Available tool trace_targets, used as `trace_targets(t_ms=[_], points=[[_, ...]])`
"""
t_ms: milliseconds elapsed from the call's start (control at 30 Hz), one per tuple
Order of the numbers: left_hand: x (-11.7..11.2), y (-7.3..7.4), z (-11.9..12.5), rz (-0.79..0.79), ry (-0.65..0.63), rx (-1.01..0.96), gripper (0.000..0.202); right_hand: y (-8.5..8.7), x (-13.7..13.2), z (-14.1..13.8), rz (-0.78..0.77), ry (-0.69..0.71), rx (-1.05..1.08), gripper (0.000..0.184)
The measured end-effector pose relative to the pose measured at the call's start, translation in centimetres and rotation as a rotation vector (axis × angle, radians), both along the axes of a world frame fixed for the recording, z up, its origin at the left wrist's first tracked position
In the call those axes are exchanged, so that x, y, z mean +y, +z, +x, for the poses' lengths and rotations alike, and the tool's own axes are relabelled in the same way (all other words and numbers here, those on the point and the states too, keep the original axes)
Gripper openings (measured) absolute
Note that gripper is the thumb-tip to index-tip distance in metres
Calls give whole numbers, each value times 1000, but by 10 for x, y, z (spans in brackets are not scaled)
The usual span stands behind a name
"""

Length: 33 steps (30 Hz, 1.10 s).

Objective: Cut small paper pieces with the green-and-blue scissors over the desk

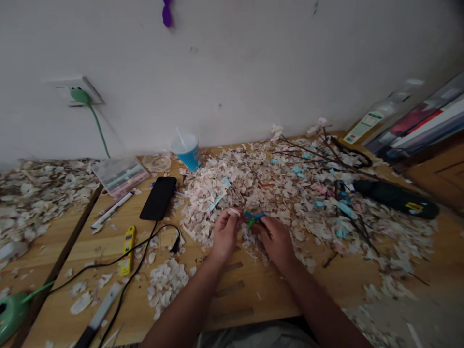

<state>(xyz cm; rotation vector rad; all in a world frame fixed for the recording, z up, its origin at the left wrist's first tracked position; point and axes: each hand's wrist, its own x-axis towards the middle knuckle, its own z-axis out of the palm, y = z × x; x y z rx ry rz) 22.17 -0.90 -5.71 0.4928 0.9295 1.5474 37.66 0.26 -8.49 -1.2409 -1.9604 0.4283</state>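
My left hand [225, 233] is closed, thumb against fingers, on a thin pale petal [234, 211]. My right hand [278, 240] grips small blue and green scissors [253, 217], their coloured front pointing left toward the petal. Only a small gap separates the two hands, just over the near edge of a wide heap of dry, pale petals [232, 179]. Fingers cover the handle end of the scissors. A smaller pile of petals [168, 282] lies left of my left forearm.
Left on the wooden table [253, 295] are a black phone [158, 198], a yellow box cutter [127, 250], a large knife [98, 313], a pen case [121, 176] and black cables. A blue cup [187, 152] stands behind. Twigs [337, 157], a dark pouch [397, 198] and a bottle [377, 116] lie right.
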Motion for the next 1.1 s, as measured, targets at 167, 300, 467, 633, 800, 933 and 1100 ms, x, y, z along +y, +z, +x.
trace_targets(t_ms=[167, 300, 467, 633, 800, 933, 1100], points=[[-6, 3, -1, 67, -113, 94, 24, 4, 3, 3, -15, 99, 35, 14], [-7, 5, 2, 168, -109, 113, 24, 10, 3, 0, -16, 146, -33, 15], [-5, 14, 9, 154, -7, -27, 28, 9, 0, -5, 42, 147, -11, 13], [-2, 21, 6, 68, 55, -183, 21, 1, -3, -6, 144, 131, -3, 25], [-1, 24, 2, 40, 68, -234, 19, 7, -9, -8, 214, 58, -110, 27], [0, 19, 0, 36, 89, -144, 23, 7, -9, -8, 201, 22, -98, 25], [4, 4, -13, -49, 203, 121, 24, -2, -3, -9, 19, -30, -54, 23]])
